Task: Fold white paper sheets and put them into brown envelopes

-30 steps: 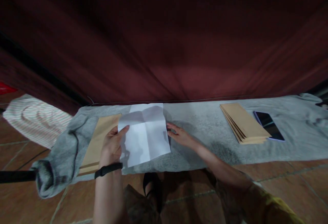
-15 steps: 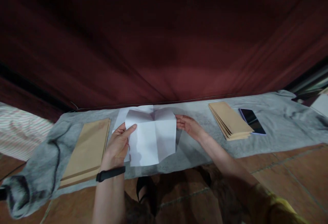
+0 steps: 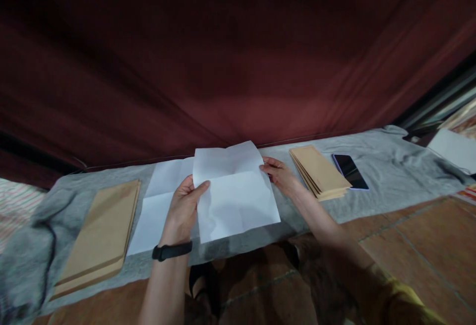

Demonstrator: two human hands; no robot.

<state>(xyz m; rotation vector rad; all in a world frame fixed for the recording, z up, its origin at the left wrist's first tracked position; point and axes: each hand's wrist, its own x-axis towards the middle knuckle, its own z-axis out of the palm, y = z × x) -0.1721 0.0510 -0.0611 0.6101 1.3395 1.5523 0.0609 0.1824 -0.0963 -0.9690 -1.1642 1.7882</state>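
Observation:
A white sheet of paper (image 3: 238, 193) with cross-shaped fold creases is held up between both hands, tilted toward me. My left hand (image 3: 184, 206) grips its left edge, thumb on the front face and fingers behind. At the right edge, my right hand (image 3: 280, 175) pinches the paper between thumb and fingers. Another creased white sheet (image 3: 154, 216) lies flat on the grey cloth, partly hidden behind my left hand and the raised sheet.
The grey cloth (image 3: 379, 166) runs in front of a dark red curtain (image 3: 238, 77). Large brown envelopes (image 3: 100, 230) lie at left. A stack of smaller brown envelopes (image 3: 320, 168) and a phone (image 3: 349, 170) lie at right. Tiled floor (image 3: 420, 235) borders the cloth.
The held sheet has opened out flatter and wider. My right hand has closed on its right edge. The view has shifted, showing more of the sheet lying on the cloth.

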